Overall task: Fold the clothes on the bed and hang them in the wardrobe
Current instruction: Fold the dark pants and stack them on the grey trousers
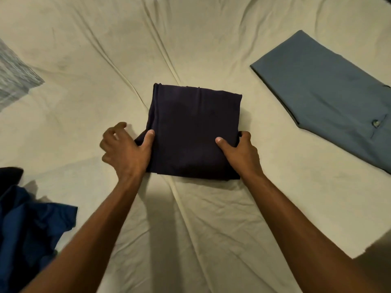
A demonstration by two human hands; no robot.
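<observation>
A dark navy garment [193,127], folded into a thick square, lies in the middle of the bed [105,49]. My left hand [124,151] grips its left near edge, thumb on top and fingers spread beside it. My right hand [239,153] holds the right near corner, thumb on top and fingers curled around the side. A folded grey-blue pair of trousers [325,94] with a button lies flat at the right. A crumpled blue garment [27,229] sits at the lower left.
A grey striped cloth [14,75] lies at the left edge. A dark piece of cloth [9,176] lies above the blue garment. The pale sheet is wrinkled. The bed's near right corner [355,253] drops off to a dark floor.
</observation>
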